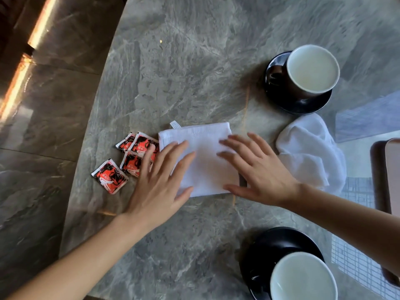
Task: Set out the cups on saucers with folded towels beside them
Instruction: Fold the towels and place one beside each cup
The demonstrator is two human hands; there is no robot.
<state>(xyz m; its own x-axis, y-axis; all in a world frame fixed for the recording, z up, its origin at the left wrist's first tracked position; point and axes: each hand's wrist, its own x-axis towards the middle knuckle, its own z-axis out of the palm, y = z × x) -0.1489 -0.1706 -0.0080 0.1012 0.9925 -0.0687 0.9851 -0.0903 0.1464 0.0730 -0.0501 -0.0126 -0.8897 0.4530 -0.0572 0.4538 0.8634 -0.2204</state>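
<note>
Grey tabletop (194,72) is covered centrally by the folded towel (205,167), pressed under the left hand (160,180) and right hand (259,176), each grip open; the fold could be dragged loose by sliding.

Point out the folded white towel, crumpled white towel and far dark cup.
Folded white towel (198,132), head view, top hem.
Crumpled white towel (307,148), head view, middle.
Far dark cup (312,68), head view, inside.

The left hand (160,185) and right hand (262,172) rest flat, fingers (183,166) straight, on a folded white cloth towel (203,167) on the grey marbled stone desk (184,72). Red-and-black square sachets (110,176) lie just left of it, and a crumpled white towel (309,152) lies to its right. A far dark cup (312,69) stands on a far black saucer (303,105), and a near dark cup (303,278) on a near black saucer (266,245).
</note>
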